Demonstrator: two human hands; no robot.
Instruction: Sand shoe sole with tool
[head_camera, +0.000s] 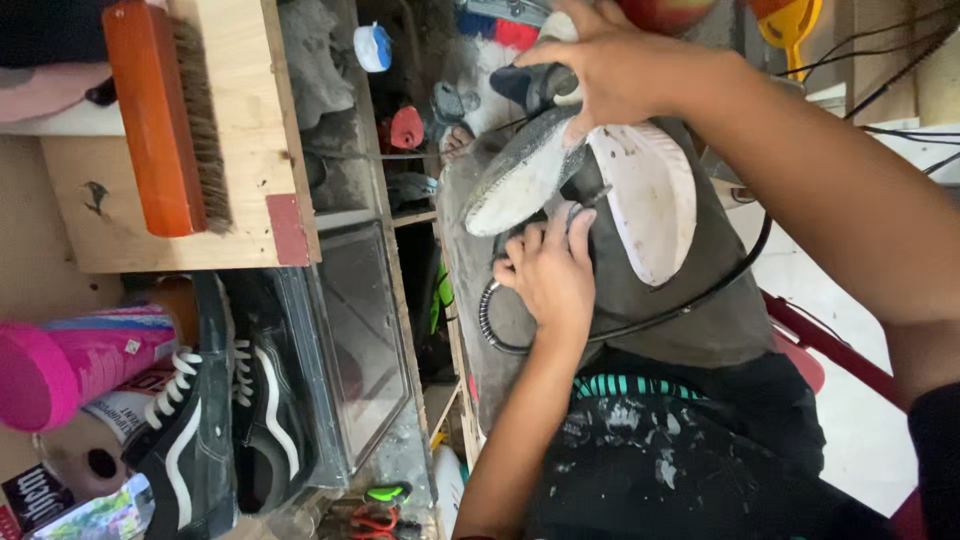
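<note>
Gripping a dark power tool (535, 85) in one hand (610, 70), I press it to the shoe sole (520, 175) over my lap. My other hand (550, 275) curls beneath the shoe, steadying it. Black sneakers (225, 400) sit by the bench's edge.

Two black sneakers (225, 420), one brush (165, 115), two pale soles (650, 200).
</note>
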